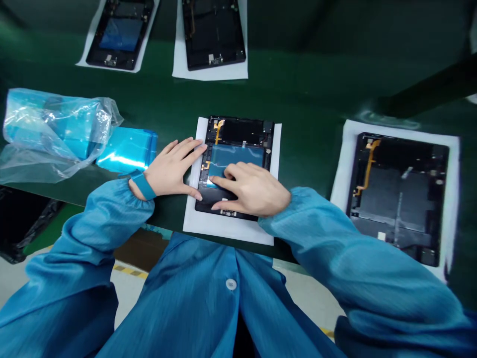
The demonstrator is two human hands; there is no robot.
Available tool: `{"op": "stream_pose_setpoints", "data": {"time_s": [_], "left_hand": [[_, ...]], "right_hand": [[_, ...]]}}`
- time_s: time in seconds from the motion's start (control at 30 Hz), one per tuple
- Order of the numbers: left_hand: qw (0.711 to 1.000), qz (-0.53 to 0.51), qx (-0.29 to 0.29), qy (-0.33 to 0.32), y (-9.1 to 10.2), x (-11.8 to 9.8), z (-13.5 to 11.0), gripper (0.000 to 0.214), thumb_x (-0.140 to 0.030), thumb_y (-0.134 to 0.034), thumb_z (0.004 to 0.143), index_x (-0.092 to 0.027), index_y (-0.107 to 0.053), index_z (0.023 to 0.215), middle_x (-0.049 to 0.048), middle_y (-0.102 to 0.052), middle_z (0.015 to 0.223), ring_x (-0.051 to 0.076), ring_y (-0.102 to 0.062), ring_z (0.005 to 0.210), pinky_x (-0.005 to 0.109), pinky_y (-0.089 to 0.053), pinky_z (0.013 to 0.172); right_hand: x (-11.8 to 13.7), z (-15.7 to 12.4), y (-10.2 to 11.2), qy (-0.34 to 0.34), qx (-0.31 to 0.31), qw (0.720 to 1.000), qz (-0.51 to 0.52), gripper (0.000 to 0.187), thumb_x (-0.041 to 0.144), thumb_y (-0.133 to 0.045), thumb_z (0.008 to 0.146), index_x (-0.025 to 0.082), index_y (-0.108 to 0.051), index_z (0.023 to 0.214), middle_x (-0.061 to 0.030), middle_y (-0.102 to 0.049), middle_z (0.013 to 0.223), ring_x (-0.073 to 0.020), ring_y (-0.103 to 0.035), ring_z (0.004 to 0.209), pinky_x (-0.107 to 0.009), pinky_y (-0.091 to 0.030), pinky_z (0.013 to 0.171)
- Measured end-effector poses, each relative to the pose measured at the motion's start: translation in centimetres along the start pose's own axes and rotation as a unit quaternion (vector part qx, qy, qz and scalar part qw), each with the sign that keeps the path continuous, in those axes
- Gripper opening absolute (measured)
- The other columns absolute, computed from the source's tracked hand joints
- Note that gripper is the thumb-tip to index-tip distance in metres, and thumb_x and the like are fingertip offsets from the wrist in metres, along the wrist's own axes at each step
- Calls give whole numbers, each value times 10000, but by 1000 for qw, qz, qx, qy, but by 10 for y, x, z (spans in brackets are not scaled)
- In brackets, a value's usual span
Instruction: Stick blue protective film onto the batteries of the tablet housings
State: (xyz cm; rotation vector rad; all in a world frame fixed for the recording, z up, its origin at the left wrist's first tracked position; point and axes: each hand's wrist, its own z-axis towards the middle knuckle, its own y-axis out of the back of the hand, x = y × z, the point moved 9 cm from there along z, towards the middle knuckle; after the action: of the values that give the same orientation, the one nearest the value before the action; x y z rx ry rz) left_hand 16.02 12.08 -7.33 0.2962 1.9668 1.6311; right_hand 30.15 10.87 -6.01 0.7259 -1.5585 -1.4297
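Observation:
An open black tablet chassis (242,132) lies on a white sheet (227,228) in front of me, with an orange flex cable at its top left and a blue film piece (238,155) over its middle. My left hand (173,169) lies flat with fingers stretched out, touching the chassis's left edge and the white sheet. My right hand (251,189) rests on the lower half of the chassis, fingers curled, fingertips pressing the lower left corner of the blue film.
A stack of blue film pieces (128,149) and a clear plastic bag of more (52,132) lie at the left. Another open chassis on a white sheet (400,194) sits at the right, two more (121,32) (214,32) farther back on the green belt.

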Motion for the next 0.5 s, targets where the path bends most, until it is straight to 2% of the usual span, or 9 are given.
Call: {"op": "stream_pose_setpoints", "data": {"time_s": [0.1, 0.17, 0.23, 0.37, 0.5], "left_hand": [[1000, 2, -1, 4, -1, 2, 0, 1237, -922, -555, 713, -133, -256, 1617, 190, -298, 1659, 409, -274, 1539, 581, -203, 1266], [1000, 3, -1, 3, -2, 2, 0, 1235, -920, -557, 715, -140, -245, 1621, 182, -292, 1663, 409, -270, 1541, 580, -200, 1269], [1000, 2, 1, 3, -2, 2, 0, 1223, -912, -559, 724, -153, -234, 1625, 175, -285, 1668, 408, -265, 1543, 582, -201, 1267], [1000, 2, 4, 4, -2, 3, 0, 1199, -905, -544, 746, -152, -232, 1625, 171, -280, 1670, 403, -260, 1547, 581, -197, 1268], [1000, 4, 5, 6, -2, 3, 0, 1218, -926, -521, 736, -137, -243, 1621, 177, -285, 1667, 403, -262, 1546, 581, -199, 1269]], "right_hand": [[-28, -2, 7, -92, -25, 995, -23, 772, 702, -336, 981, 109, -602, 1398, -175, -631, 1088, -272, -543, 898, -379, -382, 769], [-37, -4, 8, -125, -31, 991, -41, 817, 711, -335, 976, 64, -579, 1413, -199, -627, 1102, -287, -539, 911, -386, -375, 762], [-28, -6, 5, -94, -23, 994, -46, 858, 736, -335, 961, 41, -585, 1397, -200, -631, 1079, -287, -531, 899, -387, -362, 755], [7, -13, 0, 4, -28, 999, -25, 888, 753, -348, 948, 4, -605, 1349, -172, -642, 1015, -256, -508, 850, -377, -336, 732], [24, -18, 0, 61, -46, 997, 3, 844, 765, -382, 932, 54, -645, 1302, -136, -637, 970, -231, -484, 814, -363, -317, 714]]}}
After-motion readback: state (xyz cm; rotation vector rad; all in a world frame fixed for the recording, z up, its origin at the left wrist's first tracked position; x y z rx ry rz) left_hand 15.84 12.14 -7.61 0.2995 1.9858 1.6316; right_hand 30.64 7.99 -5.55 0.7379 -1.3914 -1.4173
